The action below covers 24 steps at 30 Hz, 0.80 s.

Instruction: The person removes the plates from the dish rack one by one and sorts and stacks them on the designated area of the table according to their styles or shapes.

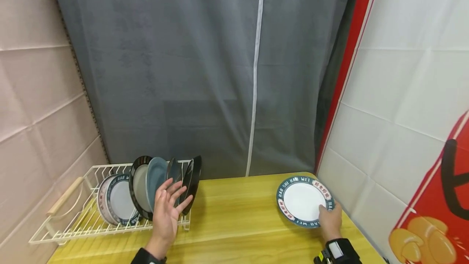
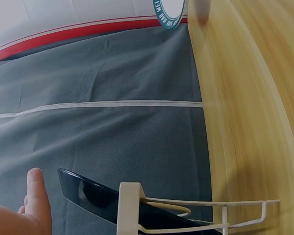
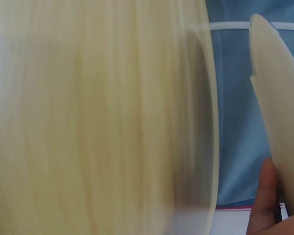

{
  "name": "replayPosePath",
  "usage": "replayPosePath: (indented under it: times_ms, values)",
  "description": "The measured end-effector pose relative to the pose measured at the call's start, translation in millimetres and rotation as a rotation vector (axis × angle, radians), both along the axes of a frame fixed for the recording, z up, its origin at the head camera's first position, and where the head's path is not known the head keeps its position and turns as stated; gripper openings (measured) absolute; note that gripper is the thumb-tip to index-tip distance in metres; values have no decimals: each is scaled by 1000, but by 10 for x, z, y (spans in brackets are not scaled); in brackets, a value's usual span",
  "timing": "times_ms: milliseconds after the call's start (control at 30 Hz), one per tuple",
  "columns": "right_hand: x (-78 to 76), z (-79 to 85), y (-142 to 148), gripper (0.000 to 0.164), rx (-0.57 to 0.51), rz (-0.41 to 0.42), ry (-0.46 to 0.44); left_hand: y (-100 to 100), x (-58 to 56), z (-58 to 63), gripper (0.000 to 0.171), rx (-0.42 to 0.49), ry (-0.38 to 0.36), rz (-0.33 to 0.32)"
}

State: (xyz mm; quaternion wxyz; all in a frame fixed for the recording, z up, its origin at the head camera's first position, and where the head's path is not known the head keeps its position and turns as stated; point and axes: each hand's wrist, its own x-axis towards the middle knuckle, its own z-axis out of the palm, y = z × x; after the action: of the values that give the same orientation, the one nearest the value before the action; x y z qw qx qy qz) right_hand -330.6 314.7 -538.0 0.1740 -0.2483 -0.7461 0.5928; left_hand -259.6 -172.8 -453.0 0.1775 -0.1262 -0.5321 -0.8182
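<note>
My right hand (image 1: 331, 220) grips the near right rim of a round white plate (image 1: 302, 202) with a dark teal patterned band and red-and-white lettered panels. In the right wrist view the pale underside of the plate (image 3: 281, 107) stands apart from the tabletop, with the fingers (image 3: 267, 191) at its lower edge. At the left, my left hand (image 1: 167, 219) is held up with spread fingers and nothing in it, overlapping the front right of a white wire dish rack (image 1: 99, 231). The left wrist view has the hand (image 2: 32, 210) beside a black plate (image 2: 90, 192) in the rack.
Several plates stand on edge in the rack: patterned white plates (image 1: 122, 199), a black-rimmed plate (image 1: 139, 186), a blue plate (image 1: 155, 178) and dark ones at the right end. A wooden handle (image 1: 65, 196) is on the rack's left side. Grey curtain (image 1: 205, 72) hangs behind the wooden table (image 1: 234, 219).
</note>
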Motion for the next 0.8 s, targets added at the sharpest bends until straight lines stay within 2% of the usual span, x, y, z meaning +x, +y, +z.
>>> replayPosePath:
  times_ms: [267, 500, 800]
  values:
    - [-88, -53, 114, 76, 56, -14, -34, -15, 35, 4, 34, -28, -31, 24]
    - [-74, -81, 149, 77, -46, -39, -42, -28, 38, -24, 33, -12, -8, -3]
    - [-82, -130, 165, 76, -41, -45, -73, -24, 56, -30, 33, -17, -36, 10]
